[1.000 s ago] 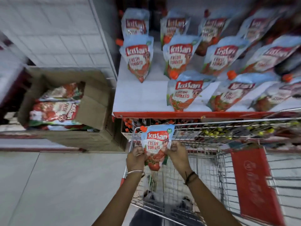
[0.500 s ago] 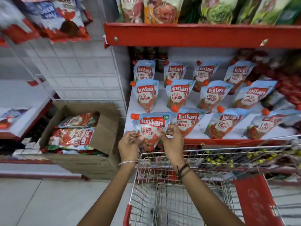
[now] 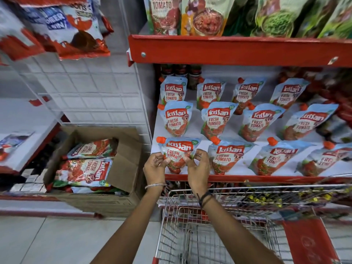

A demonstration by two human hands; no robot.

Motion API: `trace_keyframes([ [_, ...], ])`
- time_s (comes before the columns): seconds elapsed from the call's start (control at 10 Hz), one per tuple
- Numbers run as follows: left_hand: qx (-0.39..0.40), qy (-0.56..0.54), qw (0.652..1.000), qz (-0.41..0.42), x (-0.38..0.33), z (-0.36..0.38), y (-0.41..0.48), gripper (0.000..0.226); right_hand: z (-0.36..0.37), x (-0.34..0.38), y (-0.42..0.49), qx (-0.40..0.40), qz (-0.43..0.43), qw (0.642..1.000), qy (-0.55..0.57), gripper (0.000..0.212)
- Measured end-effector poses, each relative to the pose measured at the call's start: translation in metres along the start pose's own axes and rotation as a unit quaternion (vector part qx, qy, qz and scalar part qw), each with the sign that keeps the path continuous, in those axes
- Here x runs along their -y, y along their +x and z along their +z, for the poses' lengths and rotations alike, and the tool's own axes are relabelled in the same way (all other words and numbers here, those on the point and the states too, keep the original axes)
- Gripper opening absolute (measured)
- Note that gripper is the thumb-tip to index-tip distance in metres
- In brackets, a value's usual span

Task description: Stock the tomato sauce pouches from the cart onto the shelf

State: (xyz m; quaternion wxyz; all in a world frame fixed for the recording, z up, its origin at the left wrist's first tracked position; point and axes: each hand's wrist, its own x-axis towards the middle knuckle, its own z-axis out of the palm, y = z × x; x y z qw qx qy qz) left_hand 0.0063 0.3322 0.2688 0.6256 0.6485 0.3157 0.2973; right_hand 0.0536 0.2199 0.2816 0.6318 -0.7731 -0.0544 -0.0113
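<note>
A light-blue Kissan tomato sauce pouch (image 3: pixel 178 151) with an orange cap lies at the front left corner of the white shelf (image 3: pixel 234 168). My left hand (image 3: pixel 155 165) grips its lower left edge and my right hand (image 3: pixel 198 165) grips its lower right edge. Several more pouches (image 3: pixel 222 119) lie in rows behind and to the right of it. The wire cart (image 3: pixel 215 221) stands below my arms, against the shelf front; its inside is mostly hidden.
An open cardboard box (image 3: pixel 123 164) with larger tomato pouches sits on the floor at the left. A red shelf edge (image 3: pixel 238 50) with other pouches hangs overhead. A white wire grid panel (image 3: pixel 91 88) stands left of the shelf. The cart's red flap (image 3: pixel 308 242) is at right.
Both hands lifted the pouch from above the cart up and forward onto the shelf's front left corner. My view tilted upward, bringing the upper shelf into sight.
</note>
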Motion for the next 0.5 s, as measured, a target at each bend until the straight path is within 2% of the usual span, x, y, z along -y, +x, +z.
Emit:
trace_keyframes([
  [0.2,0.018,0.008,1.0,-0.007,0.009,-0.003,-0.002,0.035,0.001,-0.008,-0.003,0.015,0.023,0.999,0.028,0.025],
  [0.3,0.041,0.013,0.999,-0.006,0.006,-0.005,-0.003,0.025,-0.001,-0.006,-0.004,0.029,0.024,0.999,0.035,0.024],
  [0.4,0.076,0.002,0.997,-0.005,0.002,-0.005,-0.007,0.023,-0.002,-0.004,-0.002,0.058,0.027,0.997,0.037,0.024],
  [0.5,0.059,0.007,0.998,0.002,-0.001,-0.005,-0.019,0.03,-0.008,-0.005,0.0,0.098,0.042,0.994,0.002,0.027],
])
